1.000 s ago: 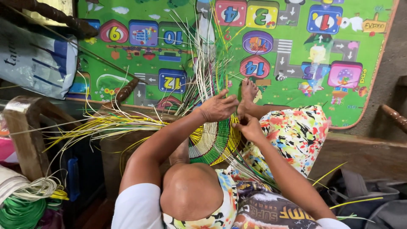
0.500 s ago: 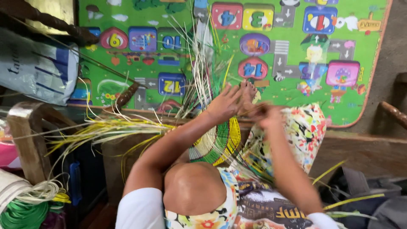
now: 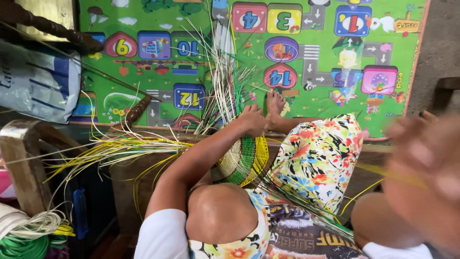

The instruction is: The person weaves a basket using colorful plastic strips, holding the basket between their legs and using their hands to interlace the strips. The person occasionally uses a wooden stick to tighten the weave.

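We pin the basket [image 3: 242, 160] on our lap with the left hand [image 3: 251, 120] gripping its rim, while our blurred right hand [image 3: 421, 163] pulls a yellow strand [image 3: 383, 171] taut, its grip unclear.

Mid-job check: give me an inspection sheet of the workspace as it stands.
Surface: green play mat on the floor; wooden plank in front of it.
Job's things: half-woven round basket, green, yellow and natural; loose strands fan up and left.
Clutter: white sack; strand coils, green and white.
Hands: left hand on the basket's edge; right hand raised, blurred, grip unclear.
Cables: nothing seen.
Surroundings: bare foot on the mat; floral cloth over the lap.
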